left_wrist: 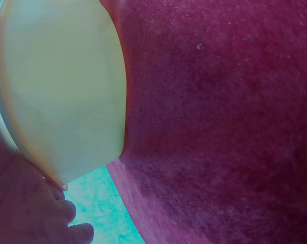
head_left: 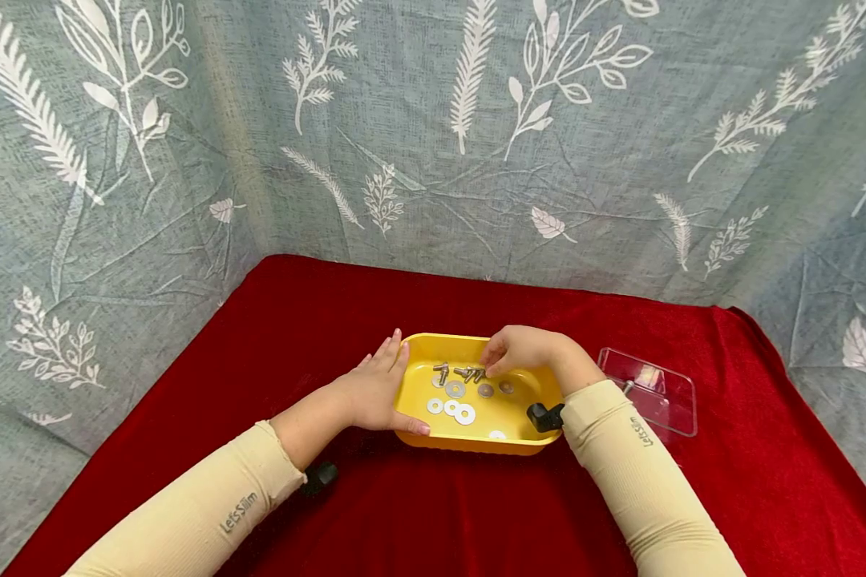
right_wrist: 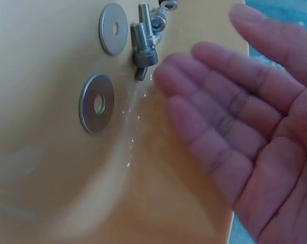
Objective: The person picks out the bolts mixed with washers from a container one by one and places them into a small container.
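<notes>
A yellow plastic tub (head_left: pixel 469 445) stands on the red cloth, with several flat metal washers (head_left: pixel 465 414) spread over its floor. Small socket-head bolts (head_left: pixel 469 374) lie grouped toward its back. My left hand (head_left: pixel 375 393) rests along the tub's left end, fingers straight and spread, thumb over the front rim. Reaching in over the back right, my right hand (head_left: pixel 527 349) has its fingertips right beside the bolts. The right wrist view shows that palm (right_wrist: pixel 275 168) bare, fingers slightly bent, with bolts (right_wrist: pixel 145 46) and two washers (right_wrist: pixel 96 103) by the fingertips.
To the right of the tub, partly behind the right forearm, sits a shallow clear plastic tray (head_left: pixel 681 405) with a bolt (head_left: pixel 629 386) in it. A grey leaf-patterned curtain (head_left: pixel 418 160) hangs behind the red-covered table (head_left: pixel 418 513).
</notes>
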